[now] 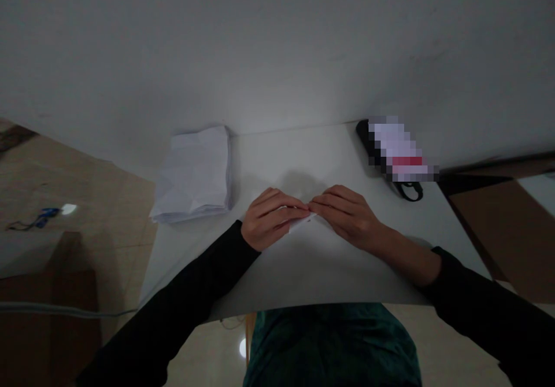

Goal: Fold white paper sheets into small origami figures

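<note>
2 grips, left hand (269, 218), right hand (347, 214), tight on folded paper (300, 224); paper stack (195, 174) nearby.

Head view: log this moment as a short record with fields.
left hand: left hand curled over a small paper, gripping its left end on the table
right hand: right hand holds the same paper's right end, its fingertips meeting the left hand's
surface: white table against a pale wall
back left: paper stack, creased, apart from the hands
back right: black object with a strap loop; its label cannot be read
sleeves: black, the right one pushed up
</note>
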Demonstrator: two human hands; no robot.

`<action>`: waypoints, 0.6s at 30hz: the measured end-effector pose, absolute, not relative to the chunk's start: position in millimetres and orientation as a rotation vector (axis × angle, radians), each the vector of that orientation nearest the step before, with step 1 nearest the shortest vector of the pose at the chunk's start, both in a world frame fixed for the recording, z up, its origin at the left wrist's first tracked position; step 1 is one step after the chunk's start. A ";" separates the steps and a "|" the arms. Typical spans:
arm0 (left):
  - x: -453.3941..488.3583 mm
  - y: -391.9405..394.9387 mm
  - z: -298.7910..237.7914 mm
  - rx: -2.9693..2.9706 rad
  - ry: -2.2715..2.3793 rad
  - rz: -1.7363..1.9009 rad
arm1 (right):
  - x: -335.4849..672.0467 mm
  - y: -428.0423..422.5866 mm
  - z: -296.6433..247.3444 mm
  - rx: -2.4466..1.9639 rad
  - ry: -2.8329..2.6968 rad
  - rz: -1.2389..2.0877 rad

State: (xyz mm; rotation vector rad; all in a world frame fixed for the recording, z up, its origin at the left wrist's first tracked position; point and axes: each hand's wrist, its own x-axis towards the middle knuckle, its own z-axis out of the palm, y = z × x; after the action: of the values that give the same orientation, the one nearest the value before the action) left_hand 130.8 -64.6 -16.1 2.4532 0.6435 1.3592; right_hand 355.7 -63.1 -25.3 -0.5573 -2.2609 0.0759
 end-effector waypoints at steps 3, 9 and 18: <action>138.8 -73.2 -11.4 2.293 0.635 1.412 | 351.0 -66.6 -20.3 -0.520 -2.162 0.297; 148.8 -85.3 -7.4 2.105 0.769 1.461 | 345.0 -73.4 -19.0 -0.543 -2.087 0.689; 146.5 -86.9 -12.2 1.981 0.849 1.641 | 342.6 -78.4 -15.3 -0.717 -2.003 0.826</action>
State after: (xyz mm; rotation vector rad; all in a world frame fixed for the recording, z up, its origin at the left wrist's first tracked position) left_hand 146.5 -86.9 -12.2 1.9808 0.8492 1.6412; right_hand 342.6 -78.4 -15.3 -0.7169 -2.0026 0.8257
